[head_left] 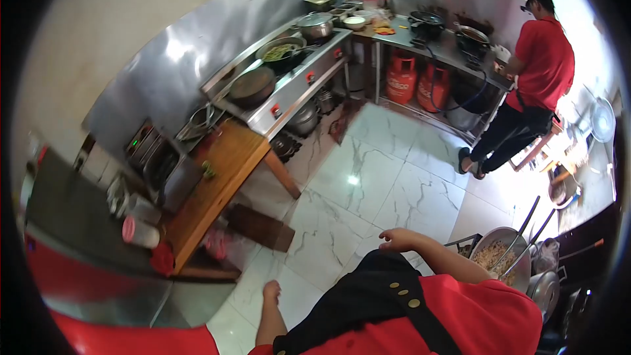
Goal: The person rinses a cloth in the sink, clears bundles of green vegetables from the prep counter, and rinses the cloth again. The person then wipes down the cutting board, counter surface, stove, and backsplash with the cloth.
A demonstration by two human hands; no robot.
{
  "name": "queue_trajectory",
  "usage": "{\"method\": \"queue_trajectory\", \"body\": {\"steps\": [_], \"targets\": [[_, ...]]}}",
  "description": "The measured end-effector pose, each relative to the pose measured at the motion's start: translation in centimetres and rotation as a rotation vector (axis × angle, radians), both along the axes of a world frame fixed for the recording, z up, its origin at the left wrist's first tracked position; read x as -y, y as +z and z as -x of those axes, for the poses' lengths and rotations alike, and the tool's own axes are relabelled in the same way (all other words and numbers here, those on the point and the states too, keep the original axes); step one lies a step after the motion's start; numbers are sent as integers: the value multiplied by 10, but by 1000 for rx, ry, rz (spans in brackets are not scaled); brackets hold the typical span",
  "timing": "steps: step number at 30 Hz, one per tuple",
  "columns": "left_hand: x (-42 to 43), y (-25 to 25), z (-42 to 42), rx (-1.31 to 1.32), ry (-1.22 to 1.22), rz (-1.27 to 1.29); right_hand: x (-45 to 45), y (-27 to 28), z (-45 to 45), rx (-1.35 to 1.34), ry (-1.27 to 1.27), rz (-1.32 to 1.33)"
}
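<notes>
My right hand (396, 239) hangs in front of my black apron (368, 289), over the tiled floor. It is open, with nothing in it. Beyond that arm, on my right, a wide pan (524, 268) holds chopped, rice-like food (493, 260), and two long-handled utensils (526, 223) lean in it. My left hand (271, 289) hangs low at my left side, small in view. Its fingers are loosely bent and slightly apart, and I see nothing in it. Neither hand touches any surface.
A wooden table (230, 151) stands on my left, with a wooden board (259, 227) sticking out below. Beyond are a stove (289, 95) with a wok (279, 52) of green food and red gas cylinders (401, 79). A person in red (542, 59) works at the far-right counter.
</notes>
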State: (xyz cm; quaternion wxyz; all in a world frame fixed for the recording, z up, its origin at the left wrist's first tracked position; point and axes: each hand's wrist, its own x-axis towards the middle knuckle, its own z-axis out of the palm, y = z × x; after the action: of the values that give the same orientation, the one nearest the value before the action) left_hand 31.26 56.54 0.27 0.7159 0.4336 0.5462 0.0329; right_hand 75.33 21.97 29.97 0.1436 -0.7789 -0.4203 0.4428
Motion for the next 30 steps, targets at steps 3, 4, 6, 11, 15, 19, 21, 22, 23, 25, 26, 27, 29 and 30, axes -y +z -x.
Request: {"method": "queue_trajectory", "body": {"steps": [3, 4, 6, 11, 15, 19, 21, 22, 23, 25, 26, 27, 29, 30], "targets": [[-54, 136, -131, -1, 245, -251, -29, -23, -37, 24, -48, 14], [-79, 131, -151, -7, 248, -287, -44, -11, -47, 22, 10, 58], [-99, 126, -183, 113, 239, -222, -59, -35, -75, -51, 69, 3], [-119, 76, -227, -227, -232, 153, -95, -49, -175, 147, -235, -20], [-140, 64, -282, -356, -688, 79, -105, -41, -250, 123, -494, -137], [-172, 70, -408, -307, -913, 6, -84, -67, -264, -365, -1240, -428], [-197, 72, -488, -272, -1023, -33, -52, -107, -243, -279, -1537, -449], [-212, 77, -530, -262, -1082, -61, -42, -128, -214, -162, -1666, -393], [-223, 80, -576, -252, -1153, -92, -31, -141, -175, 75, -1766, -255], [-223, 83, -662, -238, -1303, -143, -2, -161, -72, 258, -2002, 167], [-217, 84, -700, -238, -1378, -168, 4, -171, -14, 171, -2125, 393], [-209, 87, -733, -243, -1455, -201, 0, -177, 49, 119, -2234, 520], [-187, 85, -785, -255, -1592, -259, -35, -182, 167, 48, -2317, 785], [-176, 84, -803, -258, -1659, -287, -60, -194, 219, -45, -2491, 919]]}}
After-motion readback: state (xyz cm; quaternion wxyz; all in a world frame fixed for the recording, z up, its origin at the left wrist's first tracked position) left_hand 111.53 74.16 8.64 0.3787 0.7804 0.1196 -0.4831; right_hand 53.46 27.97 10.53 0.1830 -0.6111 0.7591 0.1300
